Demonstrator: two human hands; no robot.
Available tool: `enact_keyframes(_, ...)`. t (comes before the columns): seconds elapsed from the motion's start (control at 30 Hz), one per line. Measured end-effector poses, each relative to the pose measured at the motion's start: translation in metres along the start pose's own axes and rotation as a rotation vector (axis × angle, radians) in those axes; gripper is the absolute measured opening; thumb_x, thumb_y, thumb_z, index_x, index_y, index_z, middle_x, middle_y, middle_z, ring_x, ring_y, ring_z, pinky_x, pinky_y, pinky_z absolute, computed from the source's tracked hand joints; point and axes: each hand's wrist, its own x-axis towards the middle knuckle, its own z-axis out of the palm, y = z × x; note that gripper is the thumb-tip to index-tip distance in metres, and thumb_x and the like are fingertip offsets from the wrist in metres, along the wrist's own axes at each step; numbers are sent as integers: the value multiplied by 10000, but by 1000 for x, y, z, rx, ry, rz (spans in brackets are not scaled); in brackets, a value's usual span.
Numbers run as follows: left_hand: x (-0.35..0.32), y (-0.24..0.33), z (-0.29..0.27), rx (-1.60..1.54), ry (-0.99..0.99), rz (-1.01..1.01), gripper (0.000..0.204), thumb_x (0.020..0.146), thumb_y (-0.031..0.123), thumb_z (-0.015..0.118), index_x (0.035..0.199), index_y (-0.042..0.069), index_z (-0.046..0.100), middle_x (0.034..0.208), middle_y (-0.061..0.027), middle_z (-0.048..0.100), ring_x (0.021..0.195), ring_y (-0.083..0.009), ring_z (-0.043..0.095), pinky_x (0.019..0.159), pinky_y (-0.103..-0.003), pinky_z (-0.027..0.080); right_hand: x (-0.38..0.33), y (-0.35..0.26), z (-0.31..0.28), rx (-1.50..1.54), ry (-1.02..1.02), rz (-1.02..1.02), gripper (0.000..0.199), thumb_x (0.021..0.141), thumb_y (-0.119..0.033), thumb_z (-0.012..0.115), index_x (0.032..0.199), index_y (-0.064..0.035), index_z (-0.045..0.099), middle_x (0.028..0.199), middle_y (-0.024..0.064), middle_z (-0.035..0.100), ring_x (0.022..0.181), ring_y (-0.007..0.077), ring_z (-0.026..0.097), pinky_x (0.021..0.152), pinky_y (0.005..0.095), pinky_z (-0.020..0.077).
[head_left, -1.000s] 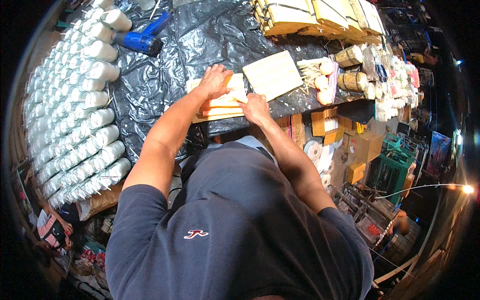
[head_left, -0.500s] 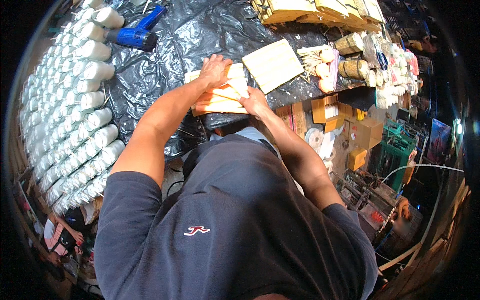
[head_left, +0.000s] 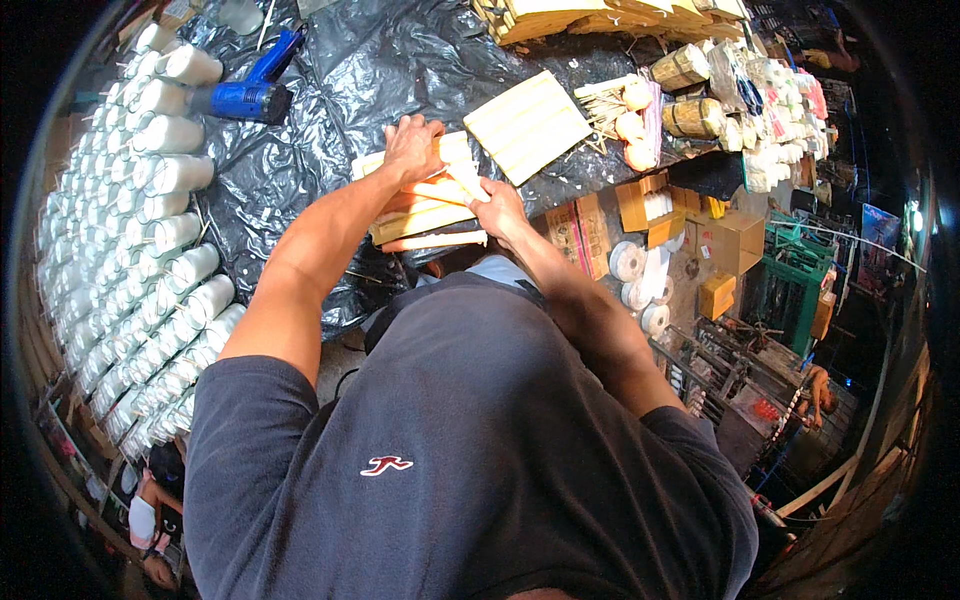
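A pile of pale yellow sheets [head_left: 425,217], paper-like, lies at the table's near edge, some of it fanned out and crooked. My left hand [head_left: 414,150] rests on top of this pile with its fingers stretched forward. At the pile's right side, my right hand [head_left: 498,211] is closed on the edge of a folded or lifted yellow sheet [head_left: 463,180], thumb on top; its other fingers are partly hidden. Just beyond my right hand lies a squared stack of the same pale yellow sheets [head_left: 527,125], touched by neither hand.
Black plastic sheeting [head_left: 345,80] covers the table. Rows of white candle-like cylinders [head_left: 172,135] crowd the left, beside a blue heat gun [head_left: 250,100]. Larger yellow stacks [head_left: 570,22] stand at the back. Wrapped bundles [head_left: 693,117] lie right; cardboard boxes [head_left: 733,240] stand on the floor.
The whole view has shifted a little. My right hand still grips the sheet edge and my left hand stays on the pile. A loose strip now shows apart at the pile's near edge.
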Motion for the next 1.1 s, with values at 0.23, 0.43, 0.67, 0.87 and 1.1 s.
enact_keyframes(0.23,1,4,-14,42,-100,7,885,577,586,940,1303,149,686,1330,-123,596,1341,-351,479,1089,-577,379,0,11,9,-128,-25,-190,684,765,-248,923,1318,17,619,1214,257,659,1141,417,644,1011,478,522)
enact_keyframes(0.43,13,10,-32,53,-252,-40,969,592,488,976,1302,-65,615,1319,-225,667,1247,-402,626,1029,-520,523,-4,-11,23,-135,198,-231,625,786,-208,908,1290,0,600,1180,238,613,1120,436,628,991,489,524)
enact_keyframes(0.67,-14,-52,-72,-525,-177,-248,370,679,143,939,979,-5,780,911,-79,792,841,-199,754,773,-368,598,17,-30,-8,-47,283,-598,260,952,-153,718,1174,-21,693,1039,221,682,1028,428,668,869,514,534)
enact_keyframes(0.87,-81,-72,-138,-861,174,-179,408,726,95,933,1076,-4,747,986,-73,791,873,-153,744,833,-324,592,13,-27,0,-130,225,-218,279,966,-268,712,1074,-16,660,1035,261,685,999,475,669,861,573,516)
enact_keyframes(1.1,-123,-93,-128,-868,678,-147,312,770,124,959,946,57,710,939,-2,762,825,-69,674,769,-267,554,32,-47,15,-238,338,-443,608,886,-464,792,1253,7,681,1223,233,661,1188,430,605,1025,528,472)
